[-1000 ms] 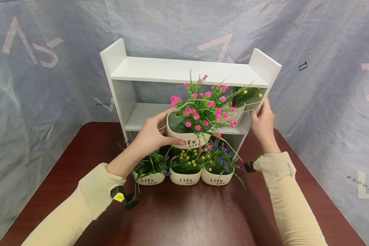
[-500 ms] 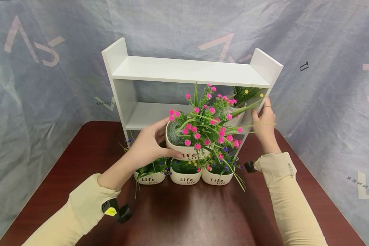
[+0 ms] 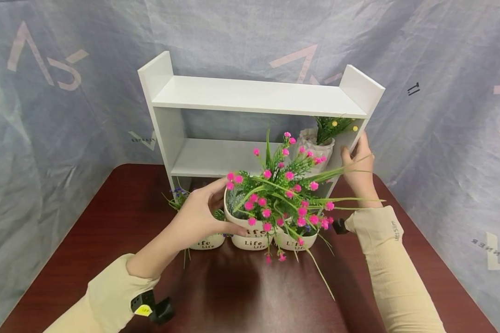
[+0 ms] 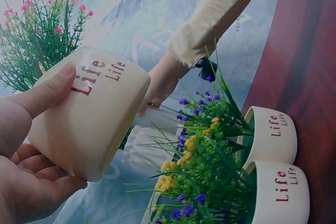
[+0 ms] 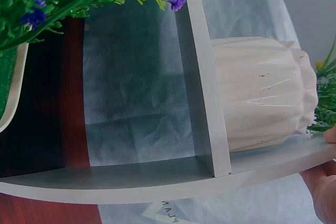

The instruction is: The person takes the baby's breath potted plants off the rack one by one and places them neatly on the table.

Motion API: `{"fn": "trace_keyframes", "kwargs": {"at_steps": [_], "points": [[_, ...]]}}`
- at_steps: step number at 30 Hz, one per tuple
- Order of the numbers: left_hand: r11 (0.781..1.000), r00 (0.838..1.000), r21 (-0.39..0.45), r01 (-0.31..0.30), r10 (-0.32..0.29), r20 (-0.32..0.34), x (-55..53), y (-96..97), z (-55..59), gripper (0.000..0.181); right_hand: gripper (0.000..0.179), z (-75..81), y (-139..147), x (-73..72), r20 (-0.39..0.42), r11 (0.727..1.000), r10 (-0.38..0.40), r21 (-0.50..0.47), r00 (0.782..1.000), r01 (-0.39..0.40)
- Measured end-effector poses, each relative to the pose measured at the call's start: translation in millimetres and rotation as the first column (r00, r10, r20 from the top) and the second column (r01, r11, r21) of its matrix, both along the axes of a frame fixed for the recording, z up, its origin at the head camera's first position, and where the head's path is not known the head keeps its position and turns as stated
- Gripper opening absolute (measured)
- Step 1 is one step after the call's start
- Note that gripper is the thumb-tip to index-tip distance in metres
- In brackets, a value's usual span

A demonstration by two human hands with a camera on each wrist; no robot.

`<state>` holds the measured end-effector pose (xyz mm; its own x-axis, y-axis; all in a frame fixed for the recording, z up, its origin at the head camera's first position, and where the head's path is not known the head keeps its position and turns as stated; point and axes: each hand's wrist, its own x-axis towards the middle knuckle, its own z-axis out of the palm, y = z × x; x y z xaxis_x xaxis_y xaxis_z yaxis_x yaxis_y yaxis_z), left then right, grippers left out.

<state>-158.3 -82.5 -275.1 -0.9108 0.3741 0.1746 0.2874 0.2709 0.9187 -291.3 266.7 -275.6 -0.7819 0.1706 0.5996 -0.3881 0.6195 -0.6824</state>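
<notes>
My left hand [image 3: 202, 215] grips a white oval flowerpot [image 4: 94, 114] marked "Life", its thumb across the lettering. Pink artificial flowers [image 3: 289, 185] fill this pot, which is held up in front of the shelf. At the right side panel of the white shelf unit [image 3: 250, 95], my right hand [image 3: 358, 169] holds the panel's front edge between thumb and fingers. Just inside that panel, a ribbed whitish vase [image 5: 262, 93] with yellow flowers stands on the middle shelf. Below the held pot, several similar "Life" pots [image 3: 206, 243] stand in a row, partly hidden by it.
The shelf unit stands on a dark red wooden table [image 3: 250, 296]. Purple and yellow flowers [image 4: 194, 156] rise from the lower pots. Behind everything hangs a grey fabric backdrop [image 3: 87, 115] with printed letters.
The pink-flower pot in my left hand has come down and tilted toward the camera, now overlapping the lower pots. More of the ribbed vase shows. My right hand stays on the panel.
</notes>
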Motion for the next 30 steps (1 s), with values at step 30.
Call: {"fn": "trace_keyframes", "kwargs": {"at_steps": [30], "points": [[0.994,0.995,0.030,0.102,-0.102,-0.005,38.9,-3.6,-85.3,0.100,0.054,-0.6,1,0.7,0.072,0.999,-0.044,0.015,0.996,0.043]]}}
